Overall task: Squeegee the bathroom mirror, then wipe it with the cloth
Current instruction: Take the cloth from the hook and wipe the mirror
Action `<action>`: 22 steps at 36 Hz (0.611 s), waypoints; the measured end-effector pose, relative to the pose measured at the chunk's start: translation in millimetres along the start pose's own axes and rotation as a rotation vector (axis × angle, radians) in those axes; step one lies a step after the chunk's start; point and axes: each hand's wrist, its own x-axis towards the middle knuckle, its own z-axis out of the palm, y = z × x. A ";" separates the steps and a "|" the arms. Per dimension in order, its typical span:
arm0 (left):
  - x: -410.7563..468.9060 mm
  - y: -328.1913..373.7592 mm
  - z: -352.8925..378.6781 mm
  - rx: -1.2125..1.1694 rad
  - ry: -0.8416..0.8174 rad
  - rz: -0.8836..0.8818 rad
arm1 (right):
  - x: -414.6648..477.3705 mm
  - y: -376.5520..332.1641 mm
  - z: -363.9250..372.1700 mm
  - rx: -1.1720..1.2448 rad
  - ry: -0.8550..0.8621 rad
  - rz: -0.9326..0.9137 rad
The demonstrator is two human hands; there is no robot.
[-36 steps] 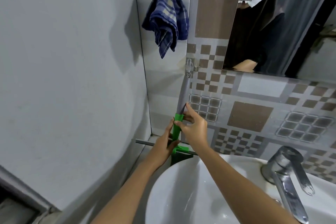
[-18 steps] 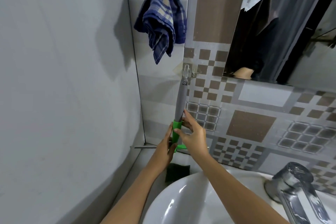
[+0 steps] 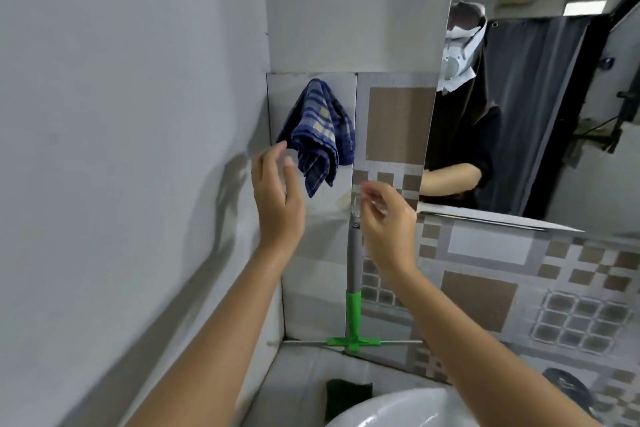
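Squeegee [image 3: 354,274] hangs on wall hook [image 3: 355,206], cloth [image 3: 317,135] beside mirror [image 3: 526,107]. Left hand [image 3: 277,194] open, empty; right hand [image 3: 388,222] loosely curled, empty. Sink [image 3: 398,406] below.

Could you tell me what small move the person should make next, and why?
Probably close the open left hand on the checked cloth and lift it off the wall. The squeegee hangs from its hook, neither hand holds anything, and the left fingertips are nearly at the cloth.
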 end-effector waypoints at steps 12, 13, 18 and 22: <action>117.0 17.2 4.5 0.202 -0.567 0.179 | 107.5 -49.6 27.2 -0.154 -0.156 0.018; 118.0 17.1 4.2 0.206 -0.584 0.194 | 109.3 -50.3 27.9 -0.139 -0.161 0.029; 121.6 22.4 10.1 0.237 -0.653 0.222 | 124.4 -62.3 13.8 -0.136 -0.093 -0.032; 124.4 37.6 13.5 0.239 -0.691 0.256 | 144.5 -88.1 -3.9 -0.208 -0.075 -0.185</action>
